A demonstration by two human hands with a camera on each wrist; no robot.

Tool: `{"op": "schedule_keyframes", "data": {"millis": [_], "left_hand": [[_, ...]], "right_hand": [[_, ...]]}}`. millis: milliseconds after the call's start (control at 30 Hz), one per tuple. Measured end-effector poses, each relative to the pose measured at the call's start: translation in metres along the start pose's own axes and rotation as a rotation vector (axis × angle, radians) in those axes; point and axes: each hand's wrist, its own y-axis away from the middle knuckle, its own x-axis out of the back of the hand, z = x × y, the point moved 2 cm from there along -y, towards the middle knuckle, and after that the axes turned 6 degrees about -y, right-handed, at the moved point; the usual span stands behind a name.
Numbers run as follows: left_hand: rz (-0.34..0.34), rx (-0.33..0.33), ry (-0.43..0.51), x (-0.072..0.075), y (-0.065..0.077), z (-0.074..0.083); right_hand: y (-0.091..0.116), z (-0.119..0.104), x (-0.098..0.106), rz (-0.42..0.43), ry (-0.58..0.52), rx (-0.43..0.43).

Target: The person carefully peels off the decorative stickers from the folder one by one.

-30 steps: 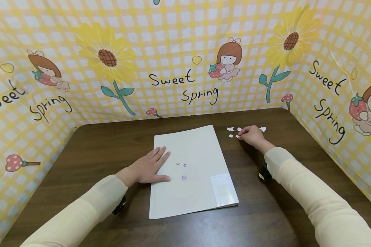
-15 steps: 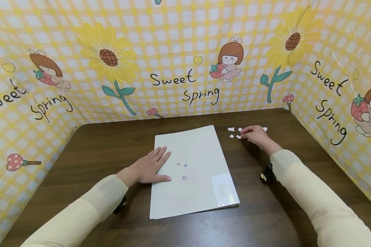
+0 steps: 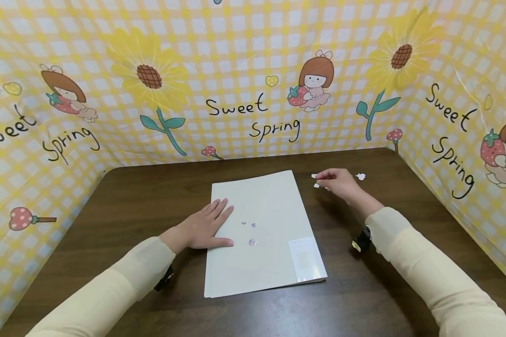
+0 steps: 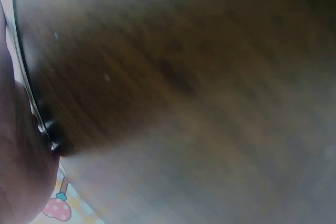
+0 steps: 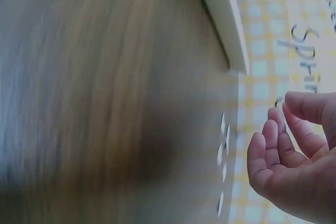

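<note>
My left hand [image 3: 202, 229] lies flat with fingers spread on the left edge of a white folder-like stack [image 3: 270, 201]. Three small purplish stickers [image 3: 252, 242] show on its surface, right of the thumb. At the back right, my right hand [image 3: 339, 185] hovers with loosely bent fingers over small white cut-outs [image 3: 316, 186], hiding part of the group. In the right wrist view several white cut-outs [image 5: 220, 153] lie on the table beyond the right hand [image 5: 294, 156], its thumb close to the index fingertip and nothing visible between them.
The dark wood table [image 3: 152, 192] is backed by a yellow checked cloth [image 3: 236, 56] on several sides. A clear label or pocket [image 3: 307, 260] sits at the white stack's lower right corner. Another white cut-out [image 3: 360, 176] lies right of the right hand.
My right hand has shifted left over the white cut-outs, uncovering the one at the far right and covering others. The left hand has stayed on the white stack.
</note>
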Motion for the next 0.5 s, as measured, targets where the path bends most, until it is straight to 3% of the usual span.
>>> {"op": "schedule_keyframes", "data": {"millis": [500], "left_hand": [[-0.004,-0.001,0.014,0.002,0.002,0.001]], "right_hand": [[0.012,-0.028,-0.057,-0.108,-0.009,0.032]]}}
